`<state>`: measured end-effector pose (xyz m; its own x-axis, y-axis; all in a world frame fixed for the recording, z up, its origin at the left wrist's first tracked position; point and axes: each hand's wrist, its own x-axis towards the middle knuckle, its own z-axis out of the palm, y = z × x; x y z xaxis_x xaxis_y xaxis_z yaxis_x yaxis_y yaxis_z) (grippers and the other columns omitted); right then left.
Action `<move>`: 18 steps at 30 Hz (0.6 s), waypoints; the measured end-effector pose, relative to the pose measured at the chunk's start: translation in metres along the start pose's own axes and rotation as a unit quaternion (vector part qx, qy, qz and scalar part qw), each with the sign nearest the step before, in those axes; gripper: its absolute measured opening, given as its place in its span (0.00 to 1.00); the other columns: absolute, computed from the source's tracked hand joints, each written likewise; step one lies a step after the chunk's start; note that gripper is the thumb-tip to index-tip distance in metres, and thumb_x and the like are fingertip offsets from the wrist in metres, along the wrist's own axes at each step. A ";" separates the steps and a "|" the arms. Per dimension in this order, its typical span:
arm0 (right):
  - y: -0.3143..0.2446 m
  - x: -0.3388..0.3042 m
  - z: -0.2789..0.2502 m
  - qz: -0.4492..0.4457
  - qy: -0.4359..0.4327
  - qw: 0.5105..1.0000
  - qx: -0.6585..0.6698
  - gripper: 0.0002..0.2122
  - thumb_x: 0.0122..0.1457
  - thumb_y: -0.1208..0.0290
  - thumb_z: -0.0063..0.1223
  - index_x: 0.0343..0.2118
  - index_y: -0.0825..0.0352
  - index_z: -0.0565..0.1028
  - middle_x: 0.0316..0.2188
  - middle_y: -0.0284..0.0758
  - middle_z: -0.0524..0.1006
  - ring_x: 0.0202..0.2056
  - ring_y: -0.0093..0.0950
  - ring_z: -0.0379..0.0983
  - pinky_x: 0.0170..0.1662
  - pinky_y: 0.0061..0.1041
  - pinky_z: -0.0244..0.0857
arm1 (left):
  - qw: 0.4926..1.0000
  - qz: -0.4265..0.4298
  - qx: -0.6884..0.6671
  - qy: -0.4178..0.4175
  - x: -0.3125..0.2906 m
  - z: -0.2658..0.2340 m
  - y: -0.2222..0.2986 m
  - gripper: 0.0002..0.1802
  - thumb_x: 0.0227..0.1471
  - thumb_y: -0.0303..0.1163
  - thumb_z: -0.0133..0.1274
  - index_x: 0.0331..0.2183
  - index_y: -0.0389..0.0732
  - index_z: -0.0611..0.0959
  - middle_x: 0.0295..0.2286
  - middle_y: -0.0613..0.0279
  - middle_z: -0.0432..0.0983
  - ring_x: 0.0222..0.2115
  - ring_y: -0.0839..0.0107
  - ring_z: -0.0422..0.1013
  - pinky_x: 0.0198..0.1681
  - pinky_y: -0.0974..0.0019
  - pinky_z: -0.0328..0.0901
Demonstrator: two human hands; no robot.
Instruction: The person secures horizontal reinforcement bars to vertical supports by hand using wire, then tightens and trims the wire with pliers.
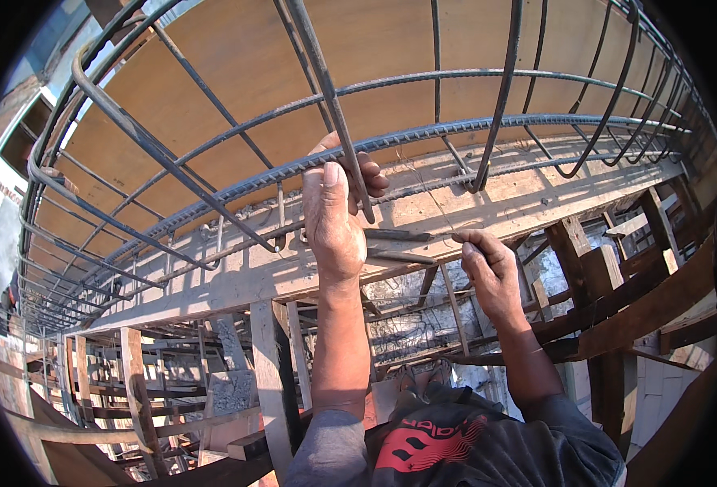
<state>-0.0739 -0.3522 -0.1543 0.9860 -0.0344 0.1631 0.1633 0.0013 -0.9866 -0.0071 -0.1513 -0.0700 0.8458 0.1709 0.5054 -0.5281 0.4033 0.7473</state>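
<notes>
My left hand [338, 207] is closed around a ribbed steel rebar [277, 172], its thumb in front and fingers behind. A hooked stirrup [332, 93] crosses the bar there and passes between thumb and fingers. To the right, my right hand [492, 272] pinches the end of a thin tie wire [436, 197]. The wire rises from its fingertips toward the rebar. Two dark handles of a hand tool [399, 235] stick out to the right beside my left wrist, over the board's edge. Its head is hidden behind that hand.
The rebar cage lies along a wooden formwork board [537, 191], with a tan panel [391, 49] behind it. Timber props [273, 381] and braces [655, 312] stand below and at the right. My feet [423, 375] show far below, between timbers.
</notes>
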 end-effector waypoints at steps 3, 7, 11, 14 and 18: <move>-0.020 0.021 0.017 -0.044 0.000 0.999 -0.024 0.12 0.66 0.76 0.47 0.47 0.72 0.78 0.28 0.27 0.73 0.28 0.14 0.64 0.31 0.17 0.61 | 0.987 0.027 0.154 0.029 -0.012 -0.013 0.005 0.24 0.66 0.41 0.42 0.53 0.33 0.74 0.35 0.58 0.77 0.33 0.76 0.72 0.36 0.71 0.68; -0.043 0.044 0.027 -0.081 -0.076 0.994 -0.012 0.12 0.65 0.75 0.48 0.48 0.71 0.79 0.30 0.28 0.76 0.30 0.15 0.66 0.34 0.18 0.62 | 0.824 0.279 0.483 0.103 -0.022 -0.011 0.039 0.11 0.61 0.30 0.53 0.40 0.32 0.81 0.34 0.55 0.76 0.33 0.69 0.72 0.35 0.66 0.67; -0.056 0.072 0.032 -0.143 -0.103 0.984 -0.009 0.13 0.64 0.73 0.49 0.47 0.72 0.80 0.31 0.30 0.78 0.30 0.16 0.68 0.35 0.18 0.64 | 0.695 0.310 0.648 0.040 0.024 -0.011 0.077 0.16 0.61 0.39 0.54 0.35 0.34 0.84 0.26 0.54 0.76 0.26 0.60 0.72 0.32 0.61 0.69; -0.063 0.090 0.035 -0.131 -0.141 0.981 -0.012 0.15 0.63 0.68 0.49 0.46 0.71 0.80 0.31 0.33 0.80 0.30 0.19 0.70 0.36 0.21 0.66 | 0.722 0.116 0.682 0.007 0.043 0.003 0.090 0.22 0.62 0.45 0.52 0.28 0.35 0.85 0.14 0.58 0.72 0.16 0.64 0.67 0.26 0.60 0.65; -0.061 0.107 0.043 -0.086 -0.170 0.982 0.011 0.16 0.61 0.68 0.49 0.46 0.71 0.80 0.25 0.31 0.77 0.27 0.18 0.68 0.32 0.22 0.64 | 0.820 0.052 0.570 0.014 0.057 0.012 0.084 0.18 0.60 0.39 0.54 0.28 0.33 0.86 0.12 0.62 0.71 0.14 0.78 0.61 0.21 0.66 0.55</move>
<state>0.0226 -0.3126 -0.0762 0.8973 0.2999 0.3239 0.3254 0.0463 -0.9444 -0.0041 -0.1182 0.0265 0.7848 0.1773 0.5939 -0.3125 -0.7143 0.6262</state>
